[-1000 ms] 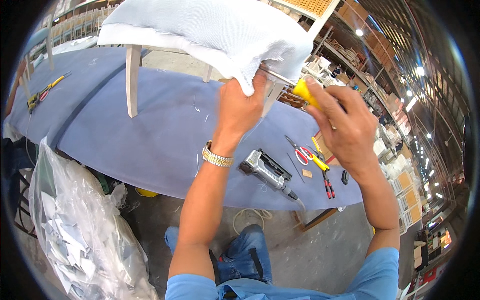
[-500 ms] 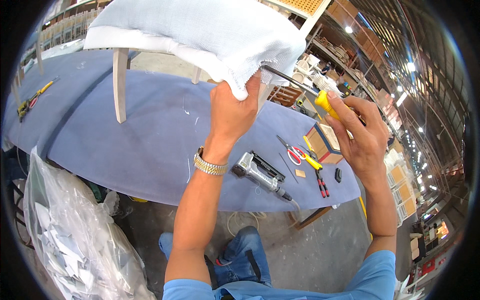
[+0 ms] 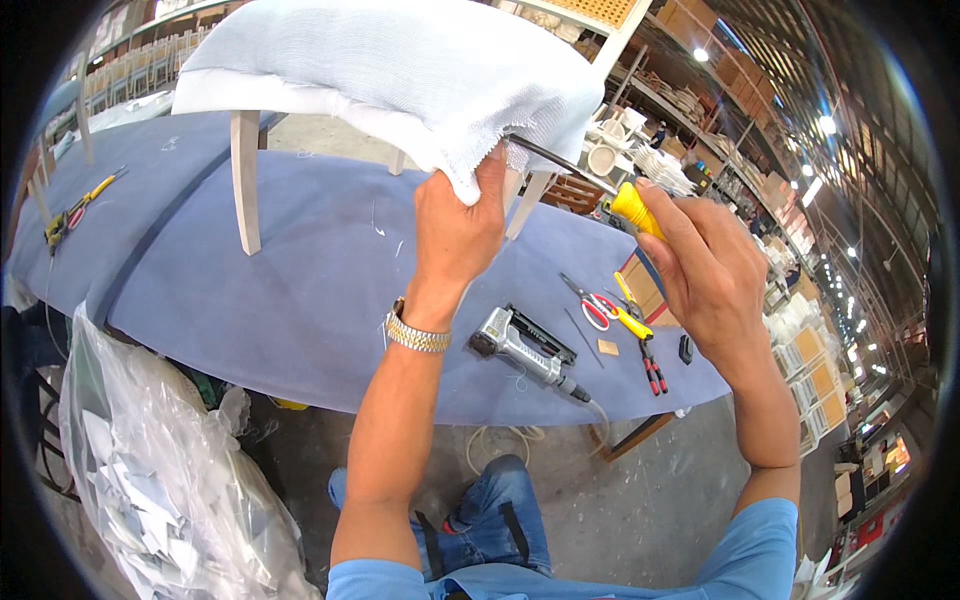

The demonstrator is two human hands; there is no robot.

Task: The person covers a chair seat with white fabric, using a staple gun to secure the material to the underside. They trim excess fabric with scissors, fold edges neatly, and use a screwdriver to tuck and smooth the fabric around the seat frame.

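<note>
Light blue-white woven fabric [image 3: 390, 70] covers the padded seat of a chair with pale wooden legs [image 3: 245, 185], standing on the work table. My left hand [image 3: 458, 225] is closed on the fabric's loose edge at the near right corner, thumb pointing up. In my right hand [image 3: 715, 275] is a screwdriver [image 3: 634, 208] with a yellow handle, held between thumb and fingers. Its dark shaft slants up to the left, and its end meets the fabric beside my left thumb. The very tip is hidden at the fabric.
On the blue-covered table [image 3: 320, 300] lie a staple gun [image 3: 525, 350] with an air hose, red-handled scissors [image 3: 597, 310], pliers [image 3: 652, 370] and a small box [image 3: 643, 285]. More tools [image 3: 75, 215] lie far left. A clear plastic bag [image 3: 170, 480] of scraps stands at the near left.
My right hand and the screwdriver have shifted slightly left and down in view. My left hand still grips the fabric edge. The whole view has moved a little.
</note>
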